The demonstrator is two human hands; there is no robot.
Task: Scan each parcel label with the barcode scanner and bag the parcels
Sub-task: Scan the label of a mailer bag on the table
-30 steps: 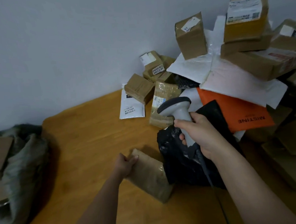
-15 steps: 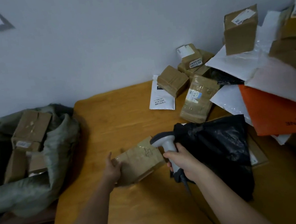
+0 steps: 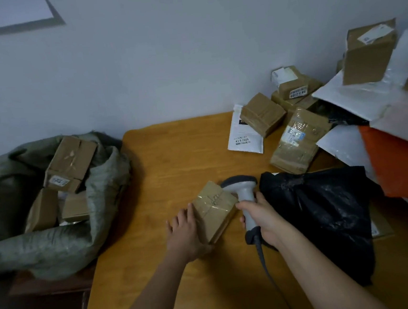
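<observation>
1. Holding a taped brown parcel [image 3: 214, 209] near the front middle of the wooden table [image 3: 173, 157]: left hand [image 3: 184, 233] lies against the parcel's left side, fingers fairly straight along it, thumb side hidden so a true grasp cannot be told.
2. Parcel is tilted, one corner lifted toward the scanner; whether its underside touches the table cannot be told.
3. Right hand [image 3: 260, 217] has its fingers wrapped round the handle of the grey barcode scanner [image 3: 243, 195], head of the scanner just beside the parcel's top right edge, pointing left.
4. Scanner cable [image 3: 264, 260] runs down from the handle toward the front edge of the table.
5. Black plastic bag [image 3: 328, 217] lies on the table right of the right hand, touching the wrist area.
6. Green woven sack [image 3: 98, 202] sits off the table's left edge, mouth open, several brown boxes [image 3: 70, 162] inside it.
7. Back right corner of the table: pile of parcels [image 3: 296, 143], brown taped boxes, a white mailer [image 3: 242, 138] with printed numbers, white poly bags, an orange mailer [image 3: 398, 160] at the right edge.
8. Labels on pile boxes visible but too blurred to read fully.
9. Grey wall [image 3: 163, 58] behind the table.
</observation>
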